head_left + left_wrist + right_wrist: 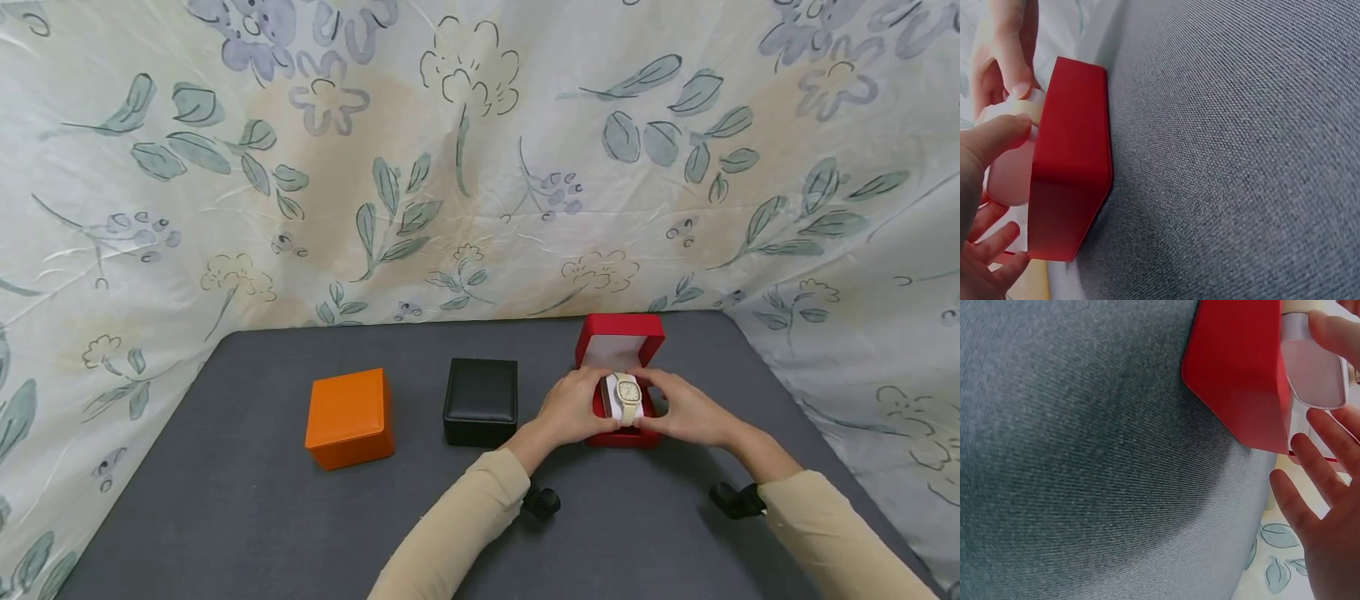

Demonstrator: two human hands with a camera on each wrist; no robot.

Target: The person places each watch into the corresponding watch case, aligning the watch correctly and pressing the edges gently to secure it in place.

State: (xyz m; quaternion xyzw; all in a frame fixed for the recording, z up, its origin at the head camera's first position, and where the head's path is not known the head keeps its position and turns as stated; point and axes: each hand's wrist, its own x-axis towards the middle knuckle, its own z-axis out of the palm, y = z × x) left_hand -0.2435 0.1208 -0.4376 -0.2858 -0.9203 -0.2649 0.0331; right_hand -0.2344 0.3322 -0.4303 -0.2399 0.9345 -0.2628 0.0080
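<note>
A wristwatch (628, 391) with a cream strap and a pale squarish dial is wrapped round a white cushion (1010, 175). My left hand (573, 408) pinches the left side of the cushion and my right hand (692, 410) the right side, with thumbs near the lower end of the strap. Below them sits a red watch box (622, 440), its lid (619, 325) raised at the back with a white lining. In both wrist views the cushion sticks up past the box's rim, tilted. How deep its far end sits is hidden.
Left of the red box stands a closed black box (481, 400), and farther left a closed orange box (349, 417). All rest on a dark grey cloth-covered table (247, 500). Floral fabric (480, 225) hangs behind and along the sides.
</note>
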